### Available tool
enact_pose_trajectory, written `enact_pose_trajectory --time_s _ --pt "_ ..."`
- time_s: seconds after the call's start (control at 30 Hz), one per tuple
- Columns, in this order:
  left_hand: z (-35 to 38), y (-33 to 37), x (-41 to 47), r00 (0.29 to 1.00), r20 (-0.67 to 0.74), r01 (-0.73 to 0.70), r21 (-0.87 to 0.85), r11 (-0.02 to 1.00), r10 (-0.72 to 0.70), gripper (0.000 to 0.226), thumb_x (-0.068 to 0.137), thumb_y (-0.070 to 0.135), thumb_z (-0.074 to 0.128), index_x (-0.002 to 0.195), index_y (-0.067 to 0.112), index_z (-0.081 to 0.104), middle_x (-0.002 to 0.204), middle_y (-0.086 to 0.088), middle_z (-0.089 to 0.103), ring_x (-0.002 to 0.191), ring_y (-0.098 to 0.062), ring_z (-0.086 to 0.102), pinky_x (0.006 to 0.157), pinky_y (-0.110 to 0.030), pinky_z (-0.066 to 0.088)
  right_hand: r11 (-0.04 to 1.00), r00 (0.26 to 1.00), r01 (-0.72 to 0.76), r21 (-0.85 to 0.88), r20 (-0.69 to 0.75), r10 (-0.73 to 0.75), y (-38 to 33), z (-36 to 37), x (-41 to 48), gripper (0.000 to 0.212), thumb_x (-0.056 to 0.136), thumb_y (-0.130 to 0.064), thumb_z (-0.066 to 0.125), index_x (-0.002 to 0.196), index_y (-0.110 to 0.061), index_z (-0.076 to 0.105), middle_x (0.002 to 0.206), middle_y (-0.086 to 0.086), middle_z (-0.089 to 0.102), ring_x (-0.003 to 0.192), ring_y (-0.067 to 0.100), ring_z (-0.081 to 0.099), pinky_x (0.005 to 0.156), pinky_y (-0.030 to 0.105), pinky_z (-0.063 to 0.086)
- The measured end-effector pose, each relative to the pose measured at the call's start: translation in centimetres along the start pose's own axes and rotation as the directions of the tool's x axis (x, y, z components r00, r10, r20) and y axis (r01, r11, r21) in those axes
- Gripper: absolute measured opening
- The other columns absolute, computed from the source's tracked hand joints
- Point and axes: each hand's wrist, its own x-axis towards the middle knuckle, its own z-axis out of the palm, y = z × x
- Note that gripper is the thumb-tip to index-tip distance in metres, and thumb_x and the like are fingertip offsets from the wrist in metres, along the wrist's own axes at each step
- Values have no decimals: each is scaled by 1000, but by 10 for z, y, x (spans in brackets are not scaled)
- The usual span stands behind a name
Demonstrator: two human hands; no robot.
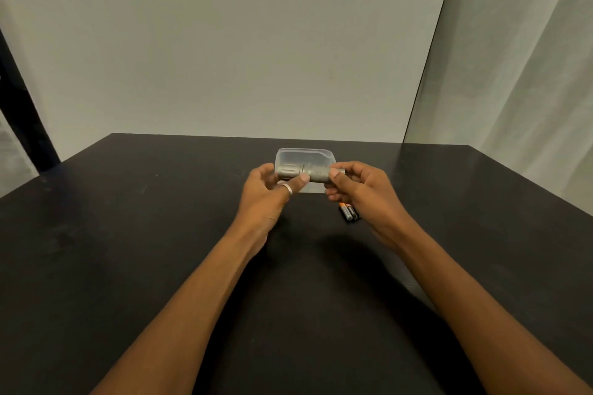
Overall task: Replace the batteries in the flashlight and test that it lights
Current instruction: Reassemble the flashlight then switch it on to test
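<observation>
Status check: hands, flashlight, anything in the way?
Left hand grips flashlight head; right hand on tail. Batteries on table under right hand. Clear tub behind. Nothing blocking.

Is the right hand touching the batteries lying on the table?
Cannot tell. In the head view the right hand holds the flashlight and overlaps the batteries, hiding any contact or gap.

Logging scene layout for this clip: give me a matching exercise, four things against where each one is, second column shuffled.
1. flashlight
2. batteries
3. clear container
4. ring

A. lying on the table under the right hand
B. on the left hand's thumb
C. held between both hands
D. standing on the table behind the hands

Pairs: 1-C, 2-A, 3-D, 4-B
</observation>
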Motion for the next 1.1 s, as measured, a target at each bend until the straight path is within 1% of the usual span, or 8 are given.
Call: enact_pose_trajectory --time_s 0.1,0.2,0.33,0.43,0.63,0.87,0.93,1.1 --pt "0 3 1 996 43 82 -292 953 -73 50 85 16 78 129 3 59 120 -13 72 112 -21 70 97 -37 56 998 1000 -10 56 -16 11 -2 3 -2 25 101 -12 60 123 -1 62 103 20 73 84 17 72 79 26 62" --pt "0 6 0 993 48 118 -381 917 -108 44 84 8 77 124 1 60 117 -18 72 107 -24 72 96 -39 57 980 996 -27 197 -77 43 -3 5 -1 33 99 -12 62 130 -5 54 112 17 72 97 24 75 83 28 62" --pt "4 6 -3 991 77 127 -317 940 -108 37 80 4 80 112 4 62 116 -18 72 105 -24 73 93 -38 58 940 977 -34 341 -185 103 -1 8 -1 35 99 -10 63 131 -4 50 117 18 69 104 27 73 86 32 61" --pt "7 3 -4 993 80 107 -240 965 -90 43 76 5 85 114 7 63 116 -16 72 104 -22 73 90 -33 59 942 971 -13 335 -220 92 2 10 -1 28 102 -11 59 127 -2 51 118 18 69 101 23 74 84 32 62" --pt "6 1 -5 997 50 65 -182 981 -56 43 74 5 87 110 12 66 112 -10 74 103 -21 73 90 -35 60 953 968 -16 303 -235 91 7 18 -3 28 101 -19 60 124 -6 49 119 15 69 102 23 75 84 33 63" --pt "9 3 -10 1000 31 -2 -97 995 5 43 71 8 89 108 15 67 108 -4 74 103 -19 72 92 -40 60 891 961 -49 451 -222 165 6 22 -5 45 92 -19 73 126 -3 48 119 19 70 100 23 76 84 31 63" --pt "9 2 -10 999 37 -13 -87 996 16 43 71 7 89 107 14 67 107 -4 74 102 -18 72 92 -41 60 889 958 -56 455 -226 176 6 22 -5 49 90 -19 75 128 -3 47 120 20 69 100 24 76 85 34 63" --pt "9 0 -9 999 43 -29 -64 998 32 42 70 7 89 105 14 68 106 -3 75 102 -18 73 92 -42 60 882 960 -75 465 -207 191 6 19 -6 44 93 -15 72 125 -7 44 117 22 69 96 27 77 86 41 63"
